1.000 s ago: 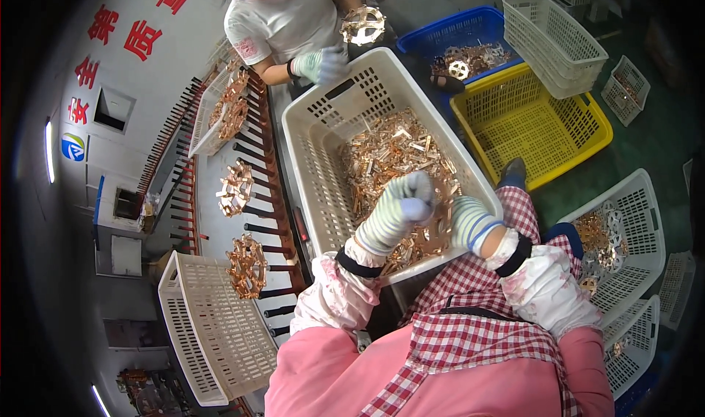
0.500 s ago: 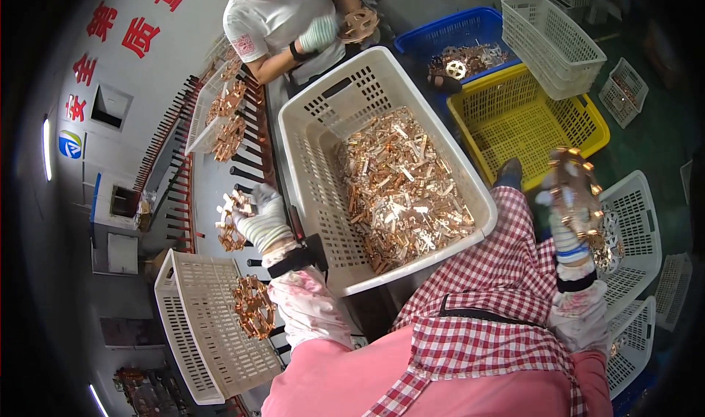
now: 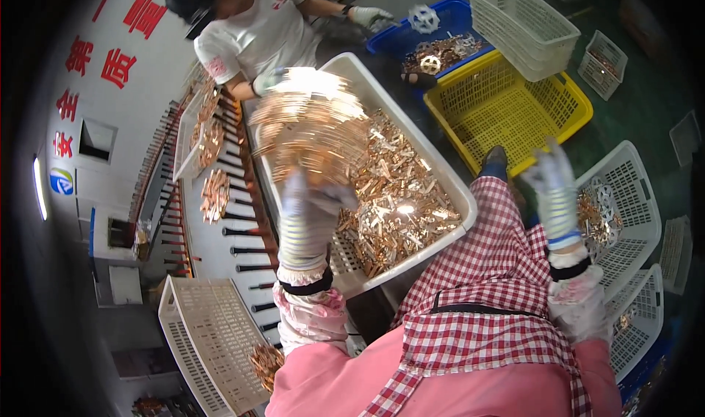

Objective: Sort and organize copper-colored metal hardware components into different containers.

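Over the big white basket (image 3: 457,189), my left hand (image 3: 312,208) grips a copper-coloured metal piece (image 3: 312,127), smeared by motion, so its exact shape is unclear. Small copper-coloured metal strips (image 3: 411,211) fill much of that basket. On the right, my right hand (image 3: 552,186) is raised with its fingers apart and nothing in them. It is beside a white basket (image 3: 637,197) where silvery and coppery metal pieces (image 3: 598,211) lie. Both hands wear striped gloves.
A co-worker (image 3: 257,31) stands across the basket, one gloved hand near a silvery wheel-shaped piece (image 3: 424,19). Beyond are a blue bin (image 3: 455,13), a yellow basket (image 3: 514,112) and stacked white baskets (image 3: 525,31). Black-handled bars (image 3: 246,232) line the left, with a copper-coloured bundle (image 3: 214,195) there.
My left hand has moved right from the bars to above the big basket, carrying copper-coloured metal. My right hand has let go of its copper-coloured piece. The co-worker's arm has reached toward the blue bin.
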`<state>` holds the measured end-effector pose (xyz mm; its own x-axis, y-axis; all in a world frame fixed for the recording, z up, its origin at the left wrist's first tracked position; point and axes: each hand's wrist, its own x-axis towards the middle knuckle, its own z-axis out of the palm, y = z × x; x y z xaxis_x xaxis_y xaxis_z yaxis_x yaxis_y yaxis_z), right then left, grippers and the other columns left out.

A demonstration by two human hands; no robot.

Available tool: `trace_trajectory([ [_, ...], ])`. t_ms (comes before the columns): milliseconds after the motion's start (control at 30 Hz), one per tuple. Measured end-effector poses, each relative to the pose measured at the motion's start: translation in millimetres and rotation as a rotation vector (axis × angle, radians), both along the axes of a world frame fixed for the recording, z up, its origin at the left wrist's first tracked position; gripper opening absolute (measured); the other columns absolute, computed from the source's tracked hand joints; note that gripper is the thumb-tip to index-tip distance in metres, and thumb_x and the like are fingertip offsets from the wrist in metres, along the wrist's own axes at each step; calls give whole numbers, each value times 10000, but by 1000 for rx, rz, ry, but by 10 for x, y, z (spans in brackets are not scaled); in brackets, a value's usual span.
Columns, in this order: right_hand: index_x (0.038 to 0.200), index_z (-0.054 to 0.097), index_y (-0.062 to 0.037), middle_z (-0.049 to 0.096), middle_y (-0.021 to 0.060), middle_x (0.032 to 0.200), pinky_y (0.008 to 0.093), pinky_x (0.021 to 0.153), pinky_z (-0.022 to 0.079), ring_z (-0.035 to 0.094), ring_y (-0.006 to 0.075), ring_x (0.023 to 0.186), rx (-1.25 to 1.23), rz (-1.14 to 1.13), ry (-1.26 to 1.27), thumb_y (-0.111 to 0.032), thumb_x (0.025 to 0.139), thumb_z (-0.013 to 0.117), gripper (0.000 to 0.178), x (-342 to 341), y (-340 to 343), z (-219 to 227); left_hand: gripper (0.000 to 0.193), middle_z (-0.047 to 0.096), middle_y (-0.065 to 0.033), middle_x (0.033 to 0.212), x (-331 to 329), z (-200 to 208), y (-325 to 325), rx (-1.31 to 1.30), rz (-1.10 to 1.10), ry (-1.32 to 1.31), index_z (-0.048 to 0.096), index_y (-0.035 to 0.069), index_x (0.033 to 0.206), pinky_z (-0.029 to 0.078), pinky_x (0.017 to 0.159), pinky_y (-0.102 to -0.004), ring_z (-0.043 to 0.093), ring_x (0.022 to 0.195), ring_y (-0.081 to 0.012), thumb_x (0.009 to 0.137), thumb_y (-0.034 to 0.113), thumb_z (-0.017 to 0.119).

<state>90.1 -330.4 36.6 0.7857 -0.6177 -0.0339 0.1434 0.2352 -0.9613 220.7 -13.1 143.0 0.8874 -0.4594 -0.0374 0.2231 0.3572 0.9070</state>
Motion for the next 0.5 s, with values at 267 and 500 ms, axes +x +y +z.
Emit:
trace_trajectory([
  [267, 1210, 404, 35, 471, 194, 1191, 332, 898, 416, 507, 277, 1048, -1076, 685, -80, -213, 753, 573, 547, 913, 1053, -378, 516, 587, -15, 782, 110, -345, -92, 681, -238, -116, 622, 20, 882, 390, 699, -263, 494, 714, -126, 836, 519, 500],
  [500, 1129, 490, 18, 496, 217, 1132, 355, 946, 362, 480, 345, 1034, -548, 720, -97, -287, 752, 575, 492, 592, 1305, -217, 300, 558, 14, 729, 167, -403, -69, 597, -14, -109, 589, 45, 828, 381, 637, -206, 472, 681, -68, 826, 345, 600],
])
